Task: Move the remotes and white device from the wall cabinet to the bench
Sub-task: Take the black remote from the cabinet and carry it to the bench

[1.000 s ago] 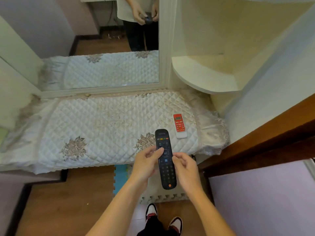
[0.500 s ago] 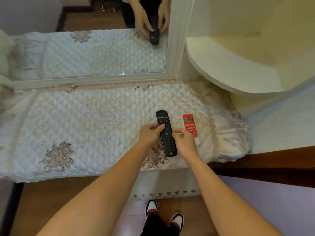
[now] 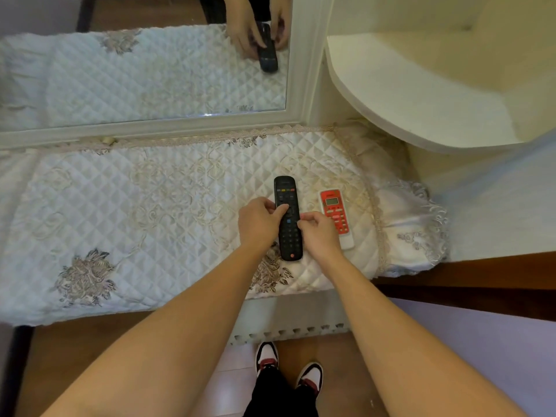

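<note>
A long black remote (image 3: pixel 288 239) lies lengthwise on the quilted white bench cover (image 3: pixel 150 212), right of centre. My left hand (image 3: pixel 258 221) grips its left edge with the thumb on the buttons. My right hand (image 3: pixel 319 233) pinches its right edge. Just to the right, a red and white remote (image 3: pixel 334 212) lies flat on the cover, partly hidden by my right hand. No white device is in view.
A framed mirror (image 3: pixel 150 76) stands along the bench's back and reflects my hands and the black remote. A rounded cream shelf (image 3: pixel 406 94) juts out at the upper right. A wooden edge (image 3: pixel 481 269) borders the bench's right end. My shoes (image 3: pixel 288 365) stand on the floor below.
Both hands have carried the black remote forward from over the floor and lowered it onto the bench cover beside the red remote. The camera has tilted down and closer.
</note>
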`<state>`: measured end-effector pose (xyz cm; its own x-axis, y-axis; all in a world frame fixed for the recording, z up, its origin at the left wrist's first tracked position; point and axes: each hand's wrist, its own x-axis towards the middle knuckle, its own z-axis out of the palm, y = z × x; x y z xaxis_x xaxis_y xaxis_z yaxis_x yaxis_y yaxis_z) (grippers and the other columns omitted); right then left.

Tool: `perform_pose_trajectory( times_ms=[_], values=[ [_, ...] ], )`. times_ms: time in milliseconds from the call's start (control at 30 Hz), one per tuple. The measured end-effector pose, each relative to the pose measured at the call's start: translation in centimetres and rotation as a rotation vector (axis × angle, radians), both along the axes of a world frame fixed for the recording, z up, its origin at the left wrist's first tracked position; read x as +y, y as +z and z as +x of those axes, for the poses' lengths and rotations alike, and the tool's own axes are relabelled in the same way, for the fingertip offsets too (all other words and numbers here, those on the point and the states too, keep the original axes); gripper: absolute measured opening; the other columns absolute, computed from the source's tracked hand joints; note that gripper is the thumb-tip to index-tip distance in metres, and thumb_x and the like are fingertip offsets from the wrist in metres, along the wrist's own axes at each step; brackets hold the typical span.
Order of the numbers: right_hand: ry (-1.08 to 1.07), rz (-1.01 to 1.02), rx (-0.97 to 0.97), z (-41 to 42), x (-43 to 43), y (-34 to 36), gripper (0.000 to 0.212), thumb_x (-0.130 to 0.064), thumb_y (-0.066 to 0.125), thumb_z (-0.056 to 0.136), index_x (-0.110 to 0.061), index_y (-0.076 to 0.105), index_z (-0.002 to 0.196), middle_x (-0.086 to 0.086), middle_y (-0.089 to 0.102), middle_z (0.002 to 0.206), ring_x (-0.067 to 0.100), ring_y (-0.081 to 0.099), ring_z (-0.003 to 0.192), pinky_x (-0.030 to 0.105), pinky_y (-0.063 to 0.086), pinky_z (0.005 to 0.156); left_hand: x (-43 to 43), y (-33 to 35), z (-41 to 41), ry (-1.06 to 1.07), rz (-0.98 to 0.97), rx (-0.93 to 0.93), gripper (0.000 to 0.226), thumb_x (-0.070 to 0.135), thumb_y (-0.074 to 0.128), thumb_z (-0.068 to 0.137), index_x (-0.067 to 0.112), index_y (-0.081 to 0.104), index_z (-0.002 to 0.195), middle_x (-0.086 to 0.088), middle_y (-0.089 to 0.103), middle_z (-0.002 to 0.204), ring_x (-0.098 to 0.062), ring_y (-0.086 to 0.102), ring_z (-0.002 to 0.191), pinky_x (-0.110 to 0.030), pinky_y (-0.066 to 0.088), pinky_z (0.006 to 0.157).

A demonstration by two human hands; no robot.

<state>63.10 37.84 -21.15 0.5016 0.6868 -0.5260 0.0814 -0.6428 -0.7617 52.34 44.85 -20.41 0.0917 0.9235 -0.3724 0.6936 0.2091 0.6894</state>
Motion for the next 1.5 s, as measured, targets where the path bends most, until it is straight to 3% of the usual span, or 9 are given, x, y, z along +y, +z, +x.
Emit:
perform_pose_trajectory(
  times_ms=[133,233,400,567,833,1033,1267,1500],
  values=[
    [0.225,-0.062,-0.190,0.6,-0.4,1.9,0.024,-0.021,0.056,0.091,-0.015,0.064,0.113,0.005,0.068,0.105,0.023,0.063,0.097,0.031,0.045,0.076,-0.4,1.7,-0.6,-0.134,0.030,0.091,0.047,0.043,0.066,0.094,0.006,0.060,0.122,-0.009,0.070,0.108,-0.022,0.064,0.094,-0.032,0.047,0.075],
    [0.348,-0.058,-0.347,1.4,-0.9,4.6,0.027,-0.026,0.053,0.092,-0.017,0.062,0.116,0.007,0.065,0.105,0.025,0.061,0.095,0.037,0.051,0.079,-1.2,3.4,-1.5,-0.340,0.139,0.236,0.058,0.049,0.062,0.094,0.010,0.051,0.136,-0.011,0.064,0.123,-0.030,0.058,0.113,-0.043,0.052,0.087],
    [0.578,0.022,-0.752,2.5,-2.9,9.6,0.032,-0.028,0.051,0.093,-0.015,0.059,0.121,0.007,0.057,0.123,0.028,0.053,0.111,0.041,0.047,0.087,-3.5,7.3,-2.4,-0.543,0.417,0.405,0.059,0.050,0.059,0.094,0.014,0.051,0.140,-0.009,0.061,0.133,-0.031,0.054,0.121,-0.045,0.051,0.090],
    [0.671,0.094,-1.095,2.6,-6.3,13.5,0.037,-0.032,0.058,0.085,-0.015,0.062,0.117,0.007,0.062,0.118,0.028,0.055,0.110,0.044,0.047,0.089,-7.0,11.1,-3.2,-0.634,0.657,0.414,0.064,0.053,0.051,0.087,0.015,0.055,0.138,-0.004,0.065,0.133,-0.027,0.059,0.121,-0.048,0.048,0.099],
    [0.623,0.109,-1.071,1.2,-11.9,14.3,0.048,-0.040,0.054,0.084,-0.021,0.057,0.128,0.007,0.057,0.134,0.028,0.050,0.125,0.046,0.044,0.100,-11.4,13.1,-4.7,-0.639,0.705,0.459,0.071,0.057,0.045,0.084,0.016,0.055,0.141,-0.007,0.062,0.138,-0.031,0.056,0.129,-0.054,0.041,0.110],
    [0.566,0.125,-1.048,-0.2,-14.1,13.5,0.049,-0.040,0.056,0.085,-0.021,0.056,0.131,0.008,0.058,0.132,0.029,0.054,0.120,0.046,0.046,0.097,-13.2,11.6,-6.4,-0.597,0.740,0.446,0.067,0.056,0.052,0.080,0.014,0.063,0.132,-0.008,0.068,0.130,-0.032,0.063,0.120,-0.052,0.048,0.102],
    [0.605,0.180,-1.030,-2.7,-15.1,12.6,0.049,-0.040,0.057,0.087,-0.021,0.055,0.131,0.008,0.057,0.133,0.027,0.054,0.122,0.044,0.044,0.098,-15.5,10.8,-9.1,-0.520,0.717,0.485,0.064,0.055,0.056,0.080,0.015,0.063,0.129,-0.005,0.069,0.126,-0.031,0.064,0.114,-0.048,0.049,0.097],
    [0.787,0.327,-0.945,-5.6,-14.1,11.8,0.047,-0.038,0.060,0.085,-0.022,0.058,0.129,0.006,0.060,0.128,0.025,0.056,0.118,0.043,0.046,0.094,-17.3,11.6,-12.8,-0.336,0.660,0.617,0.064,0.057,0.047,0.083,0.016,0.062,0.131,-0.005,0.067,0.130,-0.030,0.062,0.117,-0.048,0.048,0.099]
  ],
)
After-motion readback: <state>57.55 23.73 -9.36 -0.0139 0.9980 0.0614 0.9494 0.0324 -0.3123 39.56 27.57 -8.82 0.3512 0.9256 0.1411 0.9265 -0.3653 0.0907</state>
